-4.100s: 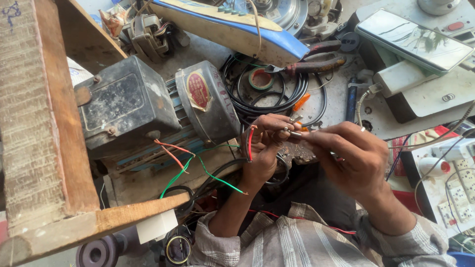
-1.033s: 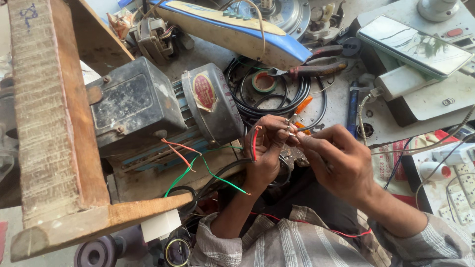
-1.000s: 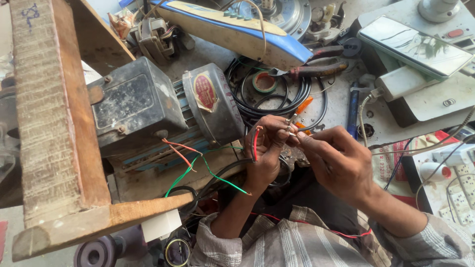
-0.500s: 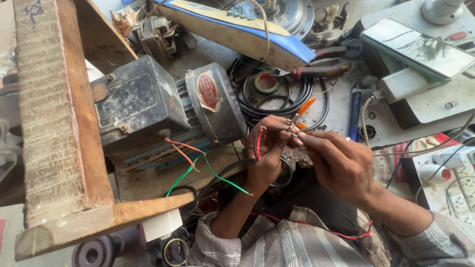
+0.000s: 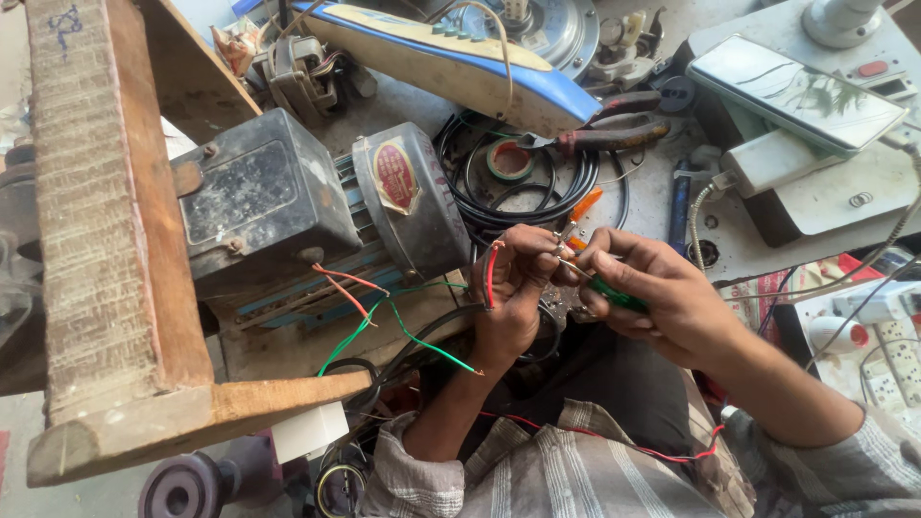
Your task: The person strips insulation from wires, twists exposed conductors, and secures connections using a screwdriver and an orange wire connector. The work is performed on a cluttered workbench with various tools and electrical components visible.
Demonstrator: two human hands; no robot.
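My left hand (image 5: 510, 293) is closed around a small part with a red wire (image 5: 490, 272) looping out of its grip. My right hand (image 5: 652, 299) grips a green-handled screwdriver (image 5: 614, 294), whose metal tip meets the part at the left fingertips. Both hands touch just right of an old grey electric motor (image 5: 288, 206), whose red and green wires (image 5: 369, 317) trail over the bench towards me.
A wooden frame (image 5: 106, 240) stands at the left. Behind the hands lie a black cable coil (image 5: 518, 192) around a tape roll (image 5: 510, 160), pliers (image 5: 600, 134) and a blue-and-cream casing (image 5: 451, 53). A grey box (image 5: 815, 173) and a white socket strip (image 5: 887, 326) sit at the right.
My hands stay joined over the small part with only slight shifts of the fingers and screwdriver. The view has drifted a little; nothing was picked up or let go.
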